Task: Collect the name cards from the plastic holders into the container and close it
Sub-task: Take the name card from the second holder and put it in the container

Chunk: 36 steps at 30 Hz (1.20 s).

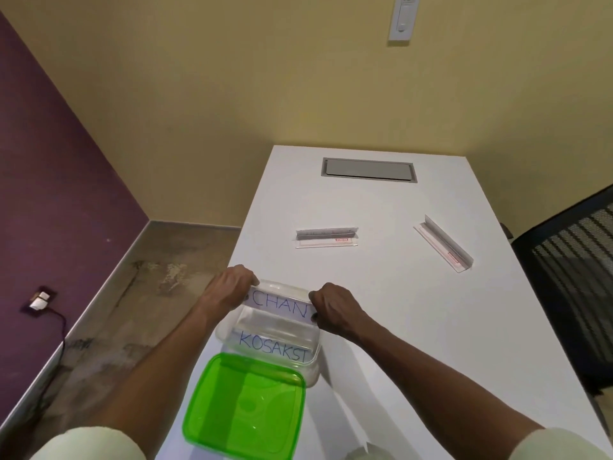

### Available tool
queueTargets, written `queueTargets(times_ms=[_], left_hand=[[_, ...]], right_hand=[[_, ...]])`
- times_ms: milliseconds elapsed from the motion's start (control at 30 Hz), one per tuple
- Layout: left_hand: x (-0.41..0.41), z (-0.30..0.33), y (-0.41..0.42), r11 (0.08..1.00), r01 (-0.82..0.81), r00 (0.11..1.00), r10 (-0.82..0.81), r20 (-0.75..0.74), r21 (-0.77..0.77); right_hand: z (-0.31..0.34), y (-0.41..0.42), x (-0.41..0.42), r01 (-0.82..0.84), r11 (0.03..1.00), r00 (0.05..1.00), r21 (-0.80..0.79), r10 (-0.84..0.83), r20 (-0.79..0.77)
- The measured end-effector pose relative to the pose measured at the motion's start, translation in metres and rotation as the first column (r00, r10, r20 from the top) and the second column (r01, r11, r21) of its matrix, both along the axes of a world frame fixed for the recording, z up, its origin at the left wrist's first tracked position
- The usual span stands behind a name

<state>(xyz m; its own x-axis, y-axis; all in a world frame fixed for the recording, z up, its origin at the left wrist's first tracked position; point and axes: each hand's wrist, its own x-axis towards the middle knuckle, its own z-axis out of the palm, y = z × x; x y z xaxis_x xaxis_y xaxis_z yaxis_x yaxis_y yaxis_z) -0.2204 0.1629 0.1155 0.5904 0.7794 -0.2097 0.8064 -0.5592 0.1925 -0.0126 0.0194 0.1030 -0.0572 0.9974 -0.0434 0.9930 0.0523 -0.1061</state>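
Observation:
A white name card [280, 307] lettered CHAN is held over the far side of a clear plastic container [315, 370]. My left hand [229, 288] pinches its left end and my right hand [335, 310] pinches its right end. A second card [273, 347] lettered KOSAKST leans inside the container against its near wall. The green lid [245, 405] lies on the table just in front of the container, overhanging the left edge. Two clear plastic holders lie flat farther off: one [326, 238] at the centre, one [442, 244] to the right, slanted.
The white table [381, 310] has a grey cable hatch [369, 169] near its far end. A black mesh chair [570, 280] stands at the right edge. The floor drops away on the left, where a plug and cable [41, 302] sit at the purple wall.

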Motion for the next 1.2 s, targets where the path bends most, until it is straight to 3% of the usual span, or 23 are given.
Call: queueTargets(times_ms=[333,533,633,833,967,1200], left_hand=[[0.004,-0.029,0.003,0.994,0.092,0.984,-0.083,-0.155,0.055],[0.004,-0.047,0.005,0.982,0.181,0.955,-0.16,-0.25,0.06],[0.004,-0.054,0.006,0.977,0.206,0.945,-0.186,-0.268,0.049],[0.005,-0.067,0.006,0.975,0.214,0.939,-0.19,-0.287,0.056],[0.002,-0.074,0.006,0.969,0.231,0.969,-0.22,-0.11,0.09],[0.008,-0.085,0.013,0.977,0.208,0.943,-0.187,-0.276,0.05]], right_hand=[[-0.012,0.014,-0.01,-0.091,0.987,0.992,-0.133,0.102,0.075],[-0.024,0.019,-0.014,-0.194,0.98,0.966,-0.053,0.2,0.162],[-0.035,0.023,-0.016,-0.2,0.978,0.957,-0.061,0.208,0.202],[-0.055,0.033,-0.019,-0.159,0.971,0.979,-0.181,0.179,0.099],[-0.06,0.04,-0.021,-0.159,0.963,0.977,-0.217,0.186,0.107],[-0.066,0.05,-0.025,-0.139,0.951,0.97,-0.275,0.187,0.156]])
